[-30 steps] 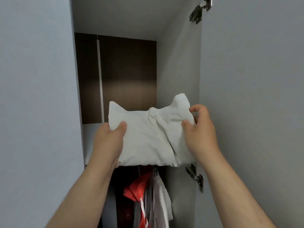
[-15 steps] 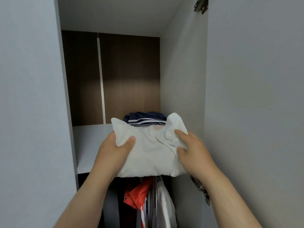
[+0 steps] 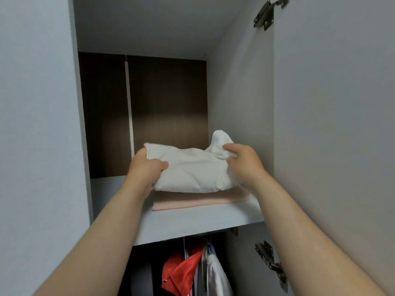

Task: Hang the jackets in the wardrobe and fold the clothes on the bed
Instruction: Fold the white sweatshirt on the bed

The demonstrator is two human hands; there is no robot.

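A folded white garment (image 3: pixel 192 169) lies on top of a folded pale pink garment (image 3: pixel 198 200) on the wardrobe's upper shelf (image 3: pixel 192 223). My left hand (image 3: pixel 145 169) grips the white garment's left edge, thumb on top. My right hand (image 3: pixel 241 161) pinches its right side, where a corner of cloth sticks up. Below the shelf hang a red jacket (image 3: pixel 181 272) and a white jacket (image 3: pixel 218 276).
The open wardrobe door (image 3: pixel 333 146) stands close on the right with metal hinges (image 3: pixel 270 261) near my right forearm. A pale side panel (image 3: pixel 38 135) walls the left. The shelf's left part and the dark brown back panel (image 3: pixel 166 103) lie behind.
Both hands have carried the white garment forward and set it down on the pink garment on the shelf. The navy striped clothing seen behind it half a second ago is now hidden.
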